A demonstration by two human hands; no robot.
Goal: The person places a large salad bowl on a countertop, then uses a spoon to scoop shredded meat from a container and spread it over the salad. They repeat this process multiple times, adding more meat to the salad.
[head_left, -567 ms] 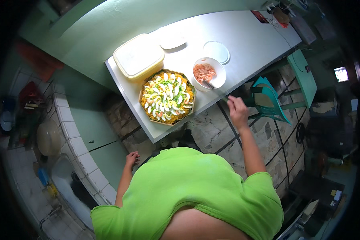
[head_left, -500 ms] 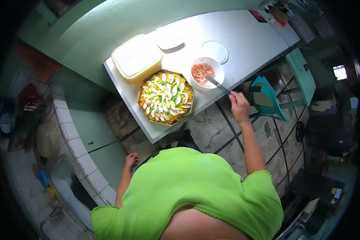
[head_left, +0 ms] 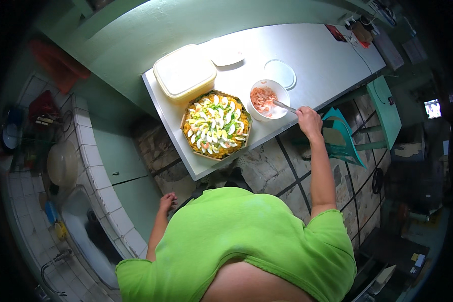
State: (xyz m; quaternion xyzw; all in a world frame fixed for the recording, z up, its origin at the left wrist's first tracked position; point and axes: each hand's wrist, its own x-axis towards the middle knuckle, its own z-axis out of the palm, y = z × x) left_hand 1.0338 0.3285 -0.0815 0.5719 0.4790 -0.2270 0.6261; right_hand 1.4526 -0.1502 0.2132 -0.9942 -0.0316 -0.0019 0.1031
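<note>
My right hand [head_left: 310,121] is closed round the handle of metal tongs [head_left: 285,106]. Their far end dips into a white round tub [head_left: 273,115] of pink peeled shrimp [head_left: 261,100]. To the left of the tub sits an octagonal tray [head_left: 250,132] of yellow-orange food, topped with sliced boiled egg [head_left: 214,122], chopped greens and some shrimp. My left hand [head_left: 168,202] hangs low beside my body, away from the table, its fingers loosely bent and apart, holding nothing.
Behind the tray stands a large lidded yellowish container [head_left: 184,73], with a white lid or dish [head_left: 228,58] beside it. A round lid [head_left: 280,74] lies behind the tub on the white table [head_left: 317,60]. A teal chair [head_left: 343,136] is at right, a tiled sink counter [head_left: 96,171] at left.
My right hand has swung the tongs to a lower angle over the tub, their end now among the shrimp. The whole view has shifted slightly. My left hand stays at my side.
</note>
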